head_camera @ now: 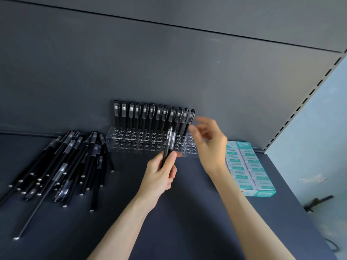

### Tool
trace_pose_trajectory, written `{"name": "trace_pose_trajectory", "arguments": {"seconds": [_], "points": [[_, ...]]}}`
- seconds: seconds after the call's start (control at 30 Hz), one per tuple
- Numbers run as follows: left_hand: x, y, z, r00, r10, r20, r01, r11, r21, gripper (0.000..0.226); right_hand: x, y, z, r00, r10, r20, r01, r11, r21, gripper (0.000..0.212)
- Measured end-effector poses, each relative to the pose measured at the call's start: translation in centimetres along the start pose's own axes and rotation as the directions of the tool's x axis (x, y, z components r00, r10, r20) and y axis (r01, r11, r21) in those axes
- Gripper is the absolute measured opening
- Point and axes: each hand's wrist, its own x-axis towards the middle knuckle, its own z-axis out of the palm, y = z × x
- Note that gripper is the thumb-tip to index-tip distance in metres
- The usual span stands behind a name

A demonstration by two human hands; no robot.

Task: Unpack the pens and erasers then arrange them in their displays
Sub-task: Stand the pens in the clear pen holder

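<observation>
**Pens going into the rack**

Over the middle of the dark shelf (187, 218), the left hand (159, 175) has its fingers clamped on upright black pens (170, 141) – one or two, unclear. The right hand (210, 145) hovers beyond, fingers apart, holding nothing. Loose pens (65, 162) lie heaped towards the left edge, and an open eraser box (246, 166) sits by the right edge. Along the back edge, a clear acrylic pen display (142, 145) holds a rear row of pens (154, 117).

Dim, even light; slight wide-angle edge distortion.
</observation>
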Motion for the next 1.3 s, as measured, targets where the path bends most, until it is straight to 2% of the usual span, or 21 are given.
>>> {"name": "trace_pose_trajectory", "arguments": {"seconds": [0.1,0.17,0.3,0.43,0.53,0.6,0.73,0.8,0.87,1.0,1.3], "points": [[-0.2,0.0,0.2,0.996,-0.028,0.086,0.025,0.999,0.031,0.02,-1.6,-0.3,-0.3,0.945,0.142,0.293,-0.207,0.957,0.204,0.019],[-0.3,-0.1,0.3,0.992,-0.047,0.119,0.042,0.998,0.044,0.022,-2.3,-0.1,-0.5,0.917,0.152,0.368,-0.273,0.913,0.302,0.023],[-0.3,-0.3,0.3,0.992,-0.063,0.109,0.057,0.997,0.05,0.029,-2.5,0.3,-1.1,0.94,0.185,0.287,-0.29,0.874,0.389,0.024],[-0.2,-0.3,0.2,0.996,-0.064,0.067,0.059,0.996,0.069,0.021,-2.4,0.4,-1.3,0.945,0.219,0.241,-0.305,0.855,0.419,0.025],[-0.3,-0.3,0.4,0.997,-0.035,0.069,0.03,0.997,0.078,0.015,-2.6,0.4,-0.9,0.941,0.204,0.271,-0.296,0.885,0.359,0.032],[-0.3,-0.3,0.5,1.0,-0.009,0.027,0.008,0.998,0.056,0.012,-2.4,0.3,-0.7,0.953,0.196,0.232,-0.268,0.903,0.336,0.035],[0.2,-0.4,0.3,0.991,0.008,-0.13,-0.004,1.0,0.029,0.026,-0.2,-0.3,-1.5,0.986,0.165,-0.019,-0.151,0.939,0.308,0.037],[0.4,-0.5,0.2,0.986,0.025,-0.163,-0.022,1.0,0.019,0.028,1.3,-0.7,-2.0,0.984,0.116,-0.132,-0.082,0.968,0.237,0.037],[0.4,-0.5,0.1,0.986,0.04,-0.164,-0.036,0.999,0.024,0.026,2.6,-0.8,-2.1,0.982,0.041,-0.186,-0.015,0.99,0.142,0.039],[0.2,-0.4,0.1,0.989,0.078,-0.124,-0.073,0.996,0.041,0.024,4.0,-0.3,-1.7,0.979,-0.066,-0.195,0.069,0.998,0.007,0.036],[0.2,-0.1,0.2,0.988,0.093,-0.124,-0.088,0.995,0.046,0.023,3.9,1.3,-0.5,0.992,-0.111,-0.058,0.102,0.986,-0.129,0.034]]}}
